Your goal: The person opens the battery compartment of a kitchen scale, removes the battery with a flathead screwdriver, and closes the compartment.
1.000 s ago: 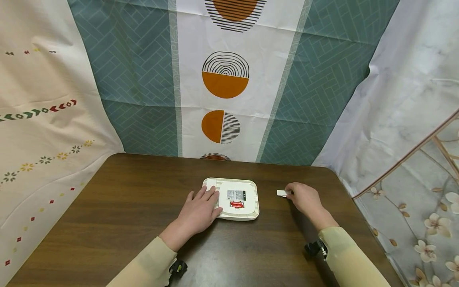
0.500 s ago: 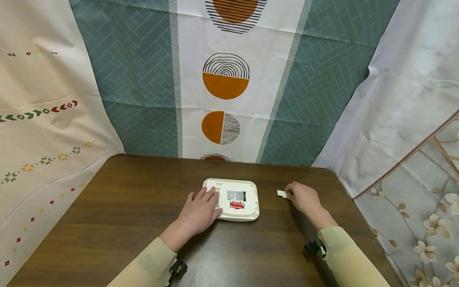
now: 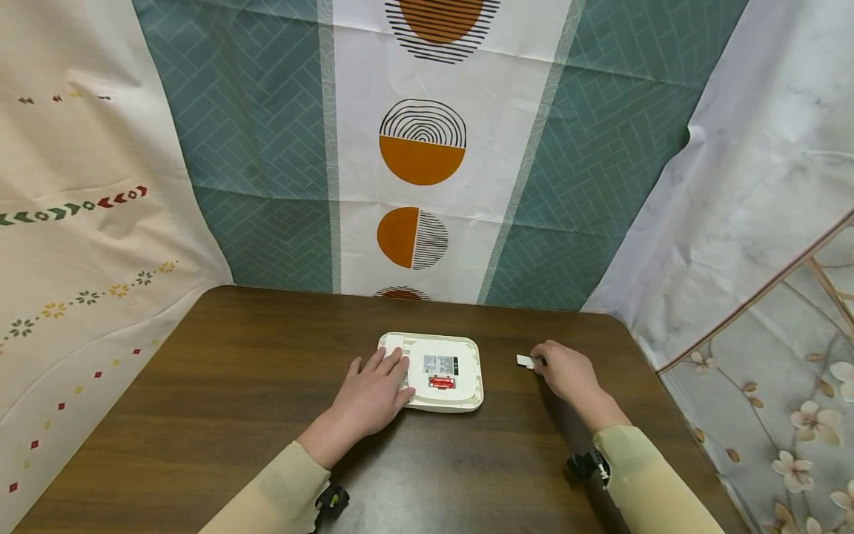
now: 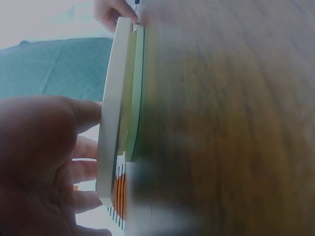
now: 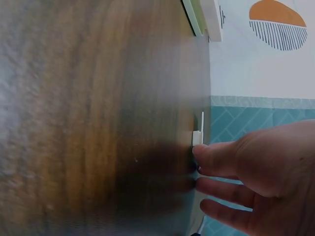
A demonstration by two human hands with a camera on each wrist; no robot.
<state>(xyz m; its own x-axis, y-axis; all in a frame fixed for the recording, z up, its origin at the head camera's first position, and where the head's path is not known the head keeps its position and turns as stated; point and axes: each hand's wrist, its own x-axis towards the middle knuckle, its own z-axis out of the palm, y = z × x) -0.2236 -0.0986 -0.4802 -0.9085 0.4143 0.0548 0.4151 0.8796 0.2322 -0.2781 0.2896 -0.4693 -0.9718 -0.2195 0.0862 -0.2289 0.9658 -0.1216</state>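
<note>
A white, rounded rectangular device [image 3: 443, 371] lies flat on the brown table, with a printed label and a red-and-white sticker on its upper face. My left hand [image 3: 373, 389] rests on the device's left part, fingers extended over it and partly covering it. In the left wrist view the device [image 4: 113, 103] appears from the side, white above with a green layer below. To the right of it, my right hand [image 3: 565, 368] pinches a small flat white piece [image 3: 524, 361] at the tabletop. The right wrist view has the thumb against that piece [image 5: 197, 137]; its far end is hidden.
The brown wooden table [image 3: 267, 430] has rounded far corners. A patterned curtain [image 3: 267, 148] hangs behind it, with a cream cloth [image 3: 87, 222] at the left and a floral sheet [image 3: 767, 297] at the right. Dark straps with small devices sit on both wrists.
The scene has shifted very slightly in the head view. Both hands, the device and the small white piece keep their places.
</note>
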